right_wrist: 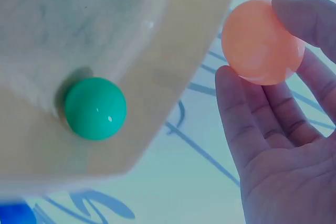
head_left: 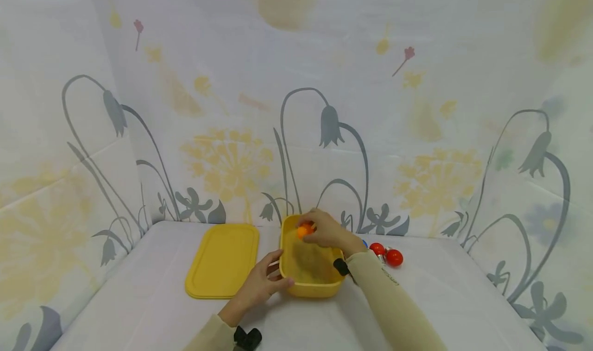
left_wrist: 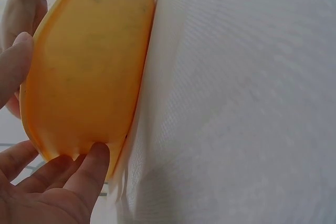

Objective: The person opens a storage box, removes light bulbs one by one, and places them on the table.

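Note:
Centre of the head view, a yellow plastic container (head_left: 315, 291) stands without its lid. My left hand (head_left: 262, 282) holds it at the near left corner, thumb at the near side and fingers against the left wall. In the left wrist view its fingertips (left_wrist: 100, 153) press the container's outer wall (left_wrist: 89, 66). Over the container's far end, my right hand (head_left: 326, 229) pinches an orange ball (right_wrist: 262, 42) between thumb and fingers. The right wrist view has a green ball (right_wrist: 95, 108) inside the container near a corner; in the head view it is hidden.
A yellow lid (head_left: 224, 261) lies flat left of the container. To the right, beside my right sleeve, are red balls (head_left: 394, 258) and a blue ball (head_left: 364, 243), mostly covered by the arm. A patterned cloth backdrop (head_left: 296, 57) rises behind the white-covered table (head_left: 445, 289).

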### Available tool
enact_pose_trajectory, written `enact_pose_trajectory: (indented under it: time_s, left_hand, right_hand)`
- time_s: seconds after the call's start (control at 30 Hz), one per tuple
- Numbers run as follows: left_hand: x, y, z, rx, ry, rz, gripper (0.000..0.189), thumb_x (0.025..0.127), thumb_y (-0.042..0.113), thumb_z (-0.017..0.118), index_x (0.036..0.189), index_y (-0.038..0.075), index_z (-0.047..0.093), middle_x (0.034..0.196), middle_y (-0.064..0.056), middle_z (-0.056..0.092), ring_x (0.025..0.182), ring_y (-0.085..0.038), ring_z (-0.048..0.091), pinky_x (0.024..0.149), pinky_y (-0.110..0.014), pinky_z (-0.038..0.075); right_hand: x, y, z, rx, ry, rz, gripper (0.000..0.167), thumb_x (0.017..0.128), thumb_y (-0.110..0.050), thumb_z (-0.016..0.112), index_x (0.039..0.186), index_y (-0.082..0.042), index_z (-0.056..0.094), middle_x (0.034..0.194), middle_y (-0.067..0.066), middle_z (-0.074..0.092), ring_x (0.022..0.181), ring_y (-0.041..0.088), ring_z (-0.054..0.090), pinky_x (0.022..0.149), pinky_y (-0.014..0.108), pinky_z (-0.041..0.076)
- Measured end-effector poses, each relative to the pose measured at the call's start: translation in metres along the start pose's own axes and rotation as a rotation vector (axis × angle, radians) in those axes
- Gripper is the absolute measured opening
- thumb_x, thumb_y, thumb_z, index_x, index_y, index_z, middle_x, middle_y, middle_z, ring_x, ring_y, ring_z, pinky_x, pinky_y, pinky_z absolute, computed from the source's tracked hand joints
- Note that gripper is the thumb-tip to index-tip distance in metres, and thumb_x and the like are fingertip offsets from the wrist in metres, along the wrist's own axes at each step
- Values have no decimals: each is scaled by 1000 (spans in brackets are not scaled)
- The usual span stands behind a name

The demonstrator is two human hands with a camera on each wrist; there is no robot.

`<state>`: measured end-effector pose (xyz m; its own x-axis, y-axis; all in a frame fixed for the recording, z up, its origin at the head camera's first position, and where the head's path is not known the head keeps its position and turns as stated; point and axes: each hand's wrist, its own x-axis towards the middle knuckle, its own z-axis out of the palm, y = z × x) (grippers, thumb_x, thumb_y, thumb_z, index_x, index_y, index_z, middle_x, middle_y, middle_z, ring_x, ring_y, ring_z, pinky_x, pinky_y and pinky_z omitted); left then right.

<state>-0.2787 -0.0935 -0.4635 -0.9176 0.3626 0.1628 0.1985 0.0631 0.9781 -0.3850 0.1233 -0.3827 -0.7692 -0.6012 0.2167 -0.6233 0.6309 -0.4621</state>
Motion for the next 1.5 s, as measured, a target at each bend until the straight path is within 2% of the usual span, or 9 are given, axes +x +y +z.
enact_pose_trajectory:
  time_s: [0.27, 0.4, 0.53, 0.63, 0.9, 1.2, 1.33, 1.5]
  left_hand:
    - [0, -1, 0, -1, 9, -3, 81, 85, 14, 73, 148, -2, 24, 148, -25, 30, 132, -39, 40, 101, -40, 44]
    - [0, -3, 0, -5, 7, -2, 82, 85, 14, 74, 148, -3, 24, 149, -26, 29, 132, -40, 39, 101, -40, 44]
    - [1, -4, 0, 0, 15, -8, 83, 85, 14, 74, 148, -3, 24, 149, -26, 28, 132, -40, 38, 101, -40, 45]
    - [1, -3, 0, 12, 17, -12, 84, 84, 16, 75, 149, -2, 24, 149, -26, 28, 132, -40, 38, 100, -40, 45]
    - [1, -5, 1, 37, 25, -11, 86, 83, 21, 76, 148, -2, 25, 148, -26, 30, 131, -40, 40, 99, -39, 45]
    - [3, -8, 1, 37, 31, -33, 84, 83, 18, 76, 148, 0, 26, 148, -24, 30, 132, -39, 39, 99, -37, 46]
    - [2, -7, 1, 38, 26, -34, 84, 84, 19, 75, 148, -1, 25, 148, -25, 30, 132, -40, 39, 99, -37, 46]
    - [2, -6, 0, 34, 28, -35, 84, 84, 18, 75, 148, -1, 26, 149, -24, 30, 132, -39, 39, 99, -36, 46]
  right_hand:
    - [-37, -7, -17, 5, 67, 20, 33, 84, -17, 73, 116, -11, 67, 109, -1, 52, 95, 17, 50, 86, 32, 49]
    - [-58, -4, -25, 26, 107, -1, 34, 84, -15, 73, 116, -10, 66, 107, -1, 51, 97, 18, 51, 88, 38, 51]
    - [-79, 6, -30, 15, 164, -20, 34, 82, -12, 74, 115, -11, 66, 105, -2, 52, 96, 17, 53, 87, 38, 54]
    - [-94, 16, -32, -6, 204, -16, 34, 81, -11, 76, 114, -13, 66, 106, -2, 52, 97, 16, 53, 86, 35, 54]
    - [-130, 42, -34, -28, 288, 14, 36, 79, -11, 78, 113, -12, 66, 109, -3, 55, 95, 15, 56, 82, 38, 56]
    - [-159, 62, -34, -84, 330, 109, 36, 77, -10, 78, 111, -12, 67, 107, -3, 56, 93, 14, 54, 83, 39, 54]
    - [-171, 71, -32, -93, 338, 147, 33, 77, -9, 77, 108, -12, 68, 107, -1, 56, 94, 16, 55, 83, 35, 54]
    - [-180, 78, -30, -92, 346, 156, 32, 76, -6, 77, 107, -11, 68, 105, 2, 56, 93, 19, 56, 80, 32, 54]
